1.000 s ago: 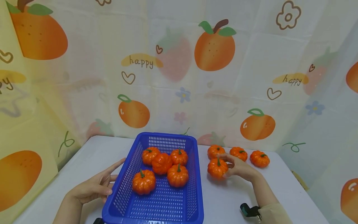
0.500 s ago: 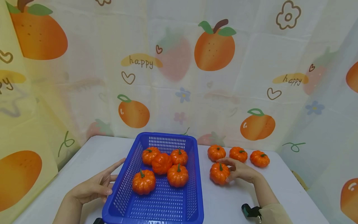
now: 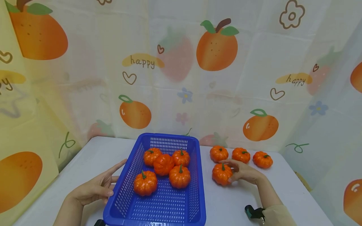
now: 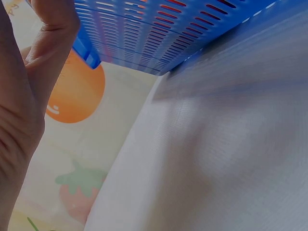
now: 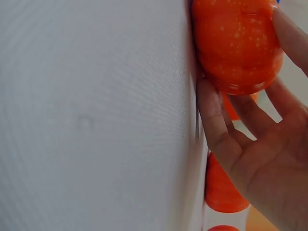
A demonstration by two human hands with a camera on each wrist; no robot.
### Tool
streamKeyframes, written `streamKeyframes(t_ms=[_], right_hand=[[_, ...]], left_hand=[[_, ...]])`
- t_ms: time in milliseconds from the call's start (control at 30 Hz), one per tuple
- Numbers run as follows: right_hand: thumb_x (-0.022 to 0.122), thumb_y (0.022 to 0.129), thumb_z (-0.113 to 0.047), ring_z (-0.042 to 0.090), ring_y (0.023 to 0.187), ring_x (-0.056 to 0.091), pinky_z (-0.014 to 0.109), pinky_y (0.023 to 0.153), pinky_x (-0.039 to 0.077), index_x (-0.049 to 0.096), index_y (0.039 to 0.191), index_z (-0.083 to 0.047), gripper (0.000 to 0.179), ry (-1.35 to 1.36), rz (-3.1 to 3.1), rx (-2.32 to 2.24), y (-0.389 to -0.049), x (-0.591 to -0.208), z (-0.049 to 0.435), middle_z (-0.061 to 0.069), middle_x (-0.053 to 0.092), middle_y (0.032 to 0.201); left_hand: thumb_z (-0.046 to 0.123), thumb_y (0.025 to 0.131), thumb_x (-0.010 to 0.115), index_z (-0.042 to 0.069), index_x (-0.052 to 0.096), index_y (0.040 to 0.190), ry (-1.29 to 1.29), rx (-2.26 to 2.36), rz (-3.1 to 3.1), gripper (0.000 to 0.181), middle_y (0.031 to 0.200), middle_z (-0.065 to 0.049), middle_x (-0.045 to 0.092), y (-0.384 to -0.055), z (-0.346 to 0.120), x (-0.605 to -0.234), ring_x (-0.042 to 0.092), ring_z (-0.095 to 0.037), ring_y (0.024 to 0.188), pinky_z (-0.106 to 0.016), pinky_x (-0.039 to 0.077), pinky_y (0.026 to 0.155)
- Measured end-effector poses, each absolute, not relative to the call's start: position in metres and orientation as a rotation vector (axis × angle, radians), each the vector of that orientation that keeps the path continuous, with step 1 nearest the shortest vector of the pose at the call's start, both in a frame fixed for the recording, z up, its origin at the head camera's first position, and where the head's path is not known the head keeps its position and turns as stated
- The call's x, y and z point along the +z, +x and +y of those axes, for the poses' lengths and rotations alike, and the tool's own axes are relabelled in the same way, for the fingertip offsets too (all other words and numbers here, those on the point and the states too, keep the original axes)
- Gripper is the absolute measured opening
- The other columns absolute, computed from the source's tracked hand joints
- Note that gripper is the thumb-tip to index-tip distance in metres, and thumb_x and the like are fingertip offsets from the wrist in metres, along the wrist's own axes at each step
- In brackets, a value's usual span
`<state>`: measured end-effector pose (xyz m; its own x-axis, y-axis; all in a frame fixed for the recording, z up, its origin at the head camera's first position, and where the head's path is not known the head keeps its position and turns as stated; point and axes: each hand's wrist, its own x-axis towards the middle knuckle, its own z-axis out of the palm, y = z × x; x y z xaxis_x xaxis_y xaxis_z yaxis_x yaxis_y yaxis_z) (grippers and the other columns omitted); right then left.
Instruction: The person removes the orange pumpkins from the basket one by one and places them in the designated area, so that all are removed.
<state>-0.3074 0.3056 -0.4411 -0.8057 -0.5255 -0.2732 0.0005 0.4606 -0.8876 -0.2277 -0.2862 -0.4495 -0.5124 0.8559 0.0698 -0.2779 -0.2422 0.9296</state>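
My right hand (image 3: 245, 172) has its fingers and thumb round a small orange toy pumpkin (image 3: 222, 174) with a green stem, on the white table right of the basket. Close up in the right wrist view, fingers and thumb touch the pumpkin (image 5: 237, 45), which sits against the tabletop. My left hand (image 3: 94, 188) is at the left side of a blue plastic basket (image 3: 199, 194), index finger stretched out and thumb by the rim. Several similar pumpkins (image 3: 145, 183) lie inside the basket, at its back and middle.
Behind my right hand stand three more pumpkins, a left one (image 3: 219, 153), a middle one (image 3: 241, 155) and a right one (image 3: 262, 160). A fruit-printed curtain (image 3: 175, 103) hangs behind the white table (image 3: 232, 204).
The pumpkin at my right hand has shifted slightly toward me and to the right with the hand, then stayed put. My left hand and the basket have not moved.
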Motion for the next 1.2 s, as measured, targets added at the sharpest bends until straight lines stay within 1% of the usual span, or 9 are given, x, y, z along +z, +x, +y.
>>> streamKeyframes(t_ms=[133, 233, 333, 533, 800, 1033, 1200], right_hand=[[0.073, 0.080, -0.018, 0.043, 0.141, 0.029, 0.068, 0.112, 0.036, 0.041, 0.149, -0.012, 0.076, -0.448, 2.201, -1.329, -0.307, -0.442, 0.306, 0.023, 0.033, 0.155], [0.073, 0.080, -0.020, 0.040, 0.140, 0.033, 0.066, 0.111, 0.039, 0.042, 0.148, -0.013, 0.075, -0.446, 2.220, -1.316, -0.308, -0.442, 0.308, 0.022, 0.036, 0.153], [0.072, 0.081, -0.022, 0.040, 0.138, 0.036, 0.064, 0.108, 0.042, 0.041, 0.148, -0.012, 0.075, -0.465, 2.237, -1.303, -0.308, -0.440, 0.309, 0.022, 0.037, 0.152], [0.070, 0.083, -0.019, 0.040, 0.135, 0.043, 0.061, 0.106, 0.046, 0.039, 0.149, -0.007, 0.074, -0.512, 2.244, -1.309, -0.309, -0.434, 0.313, 0.024, 0.038, 0.153], [0.070, 0.087, -0.016, 0.047, 0.134, 0.046, 0.059, 0.106, 0.047, 0.035, 0.150, -0.003, 0.073, -0.566, 2.271, -1.329, -0.311, -0.417, 0.316, 0.028, 0.038, 0.153], [0.070, 0.088, -0.019, 0.051, 0.132, 0.046, 0.050, 0.103, 0.053, 0.037, 0.150, -0.006, 0.072, -0.549, 2.399, -1.348, -0.310, -0.398, 0.310, 0.028, 0.042, 0.150], [0.071, 0.087, -0.024, 0.051, 0.135, 0.044, 0.048, 0.101, 0.054, 0.041, 0.148, -0.014, 0.068, -0.536, 2.444, -1.383, -0.308, -0.388, 0.302, 0.023, 0.045, 0.151]], left_hand=[[-0.003, 0.095, 0.044, 0.039, -0.008, 0.157, 0.762, 1.858, 1.226, 0.091, 0.148, -0.016, 0.050, -0.226, -0.286, -0.449, 0.069, -0.024, 0.110, -0.028, 0.062, 0.076], [-0.004, 0.095, 0.043, 0.037, -0.011, 0.156, 0.769, 1.857, 1.219, 0.091, 0.148, -0.016, 0.049, -0.227, -0.286, -0.448, 0.069, -0.025, 0.112, -0.029, 0.062, 0.076], [-0.004, 0.096, 0.041, 0.036, -0.013, 0.156, 0.784, 1.845, 1.197, 0.090, 0.150, -0.015, 0.047, -0.229, -0.287, -0.449, 0.067, -0.026, 0.114, -0.030, 0.062, 0.078], [-0.003, 0.096, 0.042, 0.039, -0.010, 0.156, 0.781, 1.840, 1.207, 0.089, 0.149, -0.015, 0.048, -0.230, -0.287, -0.451, 0.067, -0.026, 0.114, -0.030, 0.062, 0.077], [-0.004, 0.096, 0.041, 0.040, -0.007, 0.156, 0.782, 1.843, 1.204, 0.089, 0.149, -0.015, 0.048, -0.230, -0.288, -0.451, 0.067, -0.026, 0.114, -0.029, 0.062, 0.077], [-0.004, 0.096, 0.041, 0.040, -0.008, 0.156, 0.780, 1.844, 1.209, 0.089, 0.150, -0.015, 0.047, -0.229, -0.287, -0.450, 0.069, -0.025, 0.110, -0.029, 0.062, 0.077], [-0.004, 0.095, 0.044, 0.040, -0.006, 0.157, 0.757, 1.854, 1.251, 0.090, 0.148, -0.015, 0.049, -0.225, -0.285, -0.447, 0.070, -0.024, 0.109, -0.028, 0.062, 0.076]])
